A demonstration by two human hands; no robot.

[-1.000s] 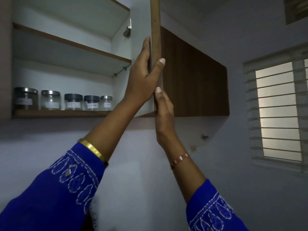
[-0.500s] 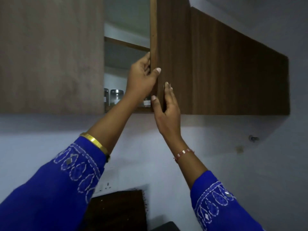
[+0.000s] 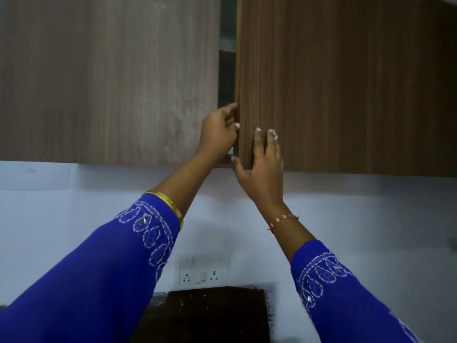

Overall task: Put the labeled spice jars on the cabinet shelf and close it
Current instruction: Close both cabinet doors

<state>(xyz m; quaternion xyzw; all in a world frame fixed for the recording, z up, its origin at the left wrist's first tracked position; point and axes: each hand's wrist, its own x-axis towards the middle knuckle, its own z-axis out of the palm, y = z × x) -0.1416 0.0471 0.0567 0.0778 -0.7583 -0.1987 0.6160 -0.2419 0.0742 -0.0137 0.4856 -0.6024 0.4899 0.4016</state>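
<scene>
The brown wooden wall cabinet fills the upper view. Its right door (image 3: 333, 82) stands almost closed, leaving a narrow dark gap (image 3: 227, 78) beside the left door (image 3: 111, 78). My left hand (image 3: 217, 134) curls its fingers round the free edge of the right door near its lower corner. My right hand (image 3: 262, 167) lies flat on the front of that door, fingers straight, thumb at the bottom edge. The spice jars are hidden behind the doors; only a small pale sliver shows low in the gap.
Below the cabinet runs a pale wall with a white socket plate (image 3: 202, 271). A dark brown board (image 3: 212, 315) stands against the wall under it. Blue embroidered sleeves cover both forearms.
The right door has swung further shut, narrowing the gap until the jars are out of sight. Both hands followed the door, and my view dropped toward the wall and socket.
</scene>
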